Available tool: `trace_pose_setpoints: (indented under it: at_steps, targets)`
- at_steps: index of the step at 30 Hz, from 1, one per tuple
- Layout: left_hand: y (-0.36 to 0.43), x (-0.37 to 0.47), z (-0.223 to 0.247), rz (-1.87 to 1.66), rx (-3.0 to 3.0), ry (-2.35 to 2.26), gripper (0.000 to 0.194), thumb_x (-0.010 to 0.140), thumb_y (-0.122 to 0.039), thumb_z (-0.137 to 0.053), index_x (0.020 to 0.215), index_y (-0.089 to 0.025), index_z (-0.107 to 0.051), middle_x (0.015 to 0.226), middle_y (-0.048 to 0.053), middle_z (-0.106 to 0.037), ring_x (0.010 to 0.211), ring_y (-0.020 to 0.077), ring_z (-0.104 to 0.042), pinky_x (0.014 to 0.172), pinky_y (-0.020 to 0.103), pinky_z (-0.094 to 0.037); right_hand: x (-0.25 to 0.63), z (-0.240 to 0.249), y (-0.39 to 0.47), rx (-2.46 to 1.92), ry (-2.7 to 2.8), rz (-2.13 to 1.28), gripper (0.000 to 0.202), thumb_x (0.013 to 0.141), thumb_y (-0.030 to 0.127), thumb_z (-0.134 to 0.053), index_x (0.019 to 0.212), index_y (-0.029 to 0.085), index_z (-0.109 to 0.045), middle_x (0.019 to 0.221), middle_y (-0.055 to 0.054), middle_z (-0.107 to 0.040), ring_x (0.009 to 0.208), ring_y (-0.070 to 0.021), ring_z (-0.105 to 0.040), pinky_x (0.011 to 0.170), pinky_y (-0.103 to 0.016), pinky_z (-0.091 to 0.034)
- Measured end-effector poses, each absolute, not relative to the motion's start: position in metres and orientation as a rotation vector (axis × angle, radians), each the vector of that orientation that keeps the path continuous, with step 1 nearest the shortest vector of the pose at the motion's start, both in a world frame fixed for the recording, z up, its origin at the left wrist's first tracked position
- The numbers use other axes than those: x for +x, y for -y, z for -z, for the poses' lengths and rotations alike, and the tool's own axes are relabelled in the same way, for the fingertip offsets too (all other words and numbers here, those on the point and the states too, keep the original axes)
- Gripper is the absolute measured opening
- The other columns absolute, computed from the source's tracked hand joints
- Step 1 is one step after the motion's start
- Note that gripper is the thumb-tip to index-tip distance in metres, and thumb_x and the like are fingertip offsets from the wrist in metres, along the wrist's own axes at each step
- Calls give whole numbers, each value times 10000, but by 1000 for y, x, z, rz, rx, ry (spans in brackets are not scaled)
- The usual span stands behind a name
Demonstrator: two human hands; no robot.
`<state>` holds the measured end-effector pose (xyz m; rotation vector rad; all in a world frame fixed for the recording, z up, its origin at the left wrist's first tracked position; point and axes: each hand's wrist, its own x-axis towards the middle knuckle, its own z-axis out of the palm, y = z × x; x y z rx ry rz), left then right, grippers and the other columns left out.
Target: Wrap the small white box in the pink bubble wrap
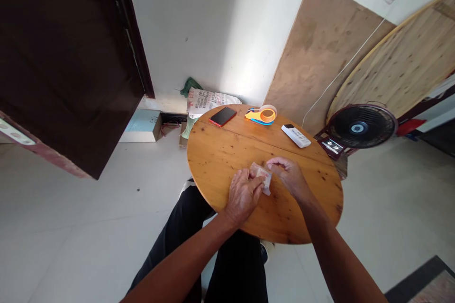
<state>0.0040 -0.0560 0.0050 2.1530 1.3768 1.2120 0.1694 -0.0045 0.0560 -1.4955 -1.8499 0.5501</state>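
A small packet in crinkled, whitish see-through wrapping, with faint reddish print, lies on the round wooden table near its front. My left hand covers its left side, with the thumb pressed on top and the fingers curled over it. Just off the packet's upper right edge, my right hand has its thumb and forefinger drawn together in a pinch. Whatever sits between those fingertips is too small to make out. Part of the packet is hidden under my left hand.
Along the table's far side lie a phone with a red edge, an orange and blue tape dispenser and a white remote control. A black fan stands right of the table. A dark door is at left.
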Motion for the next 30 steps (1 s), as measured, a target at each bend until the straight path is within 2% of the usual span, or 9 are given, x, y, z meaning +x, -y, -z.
trace_pose_setpoints:
  at_steps: [6, 12, 16, 22, 27, 30]
  targets:
    - [56, 4, -6, -1180, 2168, -1398, 280, 886, -249, -528, 1137, -304, -638, 977, 59, -552, 920, 202, -503, 846, 362, -418, 159, -61, 28, -1495, 1983, -302, 216, 819, 335, -505, 738, 226, -673, 792, -27, -683, 785, -199, -601, 765, -338, -447]
    - [58, 3, -5, -1218, 2161, -1388, 250, 888, -248, -525, 1100, -282, -653, 960, 58, -557, 913, 199, -498, 851, 356, -417, 159, -48, 40, -1525, 2048, -91, 261, 866, 334, -476, 770, 242, -701, 803, -22, -659, 805, -195, -564, 782, -342, -421]
    - [57, 5, -2, -1254, 2119, -1389, 206, 882, -246, -532, 1044, -244, -660, 990, 66, -565, 944, 205, -505, 866, 353, -420, 156, -45, 50, -1527, 2107, 74, 233, 874, 286, -490, 858, 249, -720, 976, -42, -660, 904, -211, -555, 818, -363, -407]
    - [57, 5, -2, -1215, 2089, -1423, 189, 849, -228, -565, 1027, -236, -627, 980, 60, -599, 947, 220, -525, 887, 371, -422, 143, -50, 69, -1510, 2280, 397, 279, 866, 148, -455, 1007, 215, -686, 1065, -69, -682, 1095, -272, -519, 945, -452, -326]
    - [56, 6, -1, -1248, 2017, -1385, 224, 830, -208, -572, 1053, -212, -593, 1014, 71, -618, 997, 235, -532, 943, 397, -407, 140, -49, 72, -1507, 2264, 412, 280, 865, 129, -451, 1018, 212, -670, 1051, -63, -696, 1046, -243, -573, 1001, -445, -298]
    - [55, 6, 0, -1257, 2007, -1371, 196, 838, -208, -558, 1031, -203, -597, 1013, 73, -624, 994, 236, -537, 939, 402, -408, 138, -44, 73, -1488, 2252, 428, 290, 863, 109, -449, 1040, 203, -659, 1078, -64, -695, 1082, -245, -567, 1022, -453, -278]
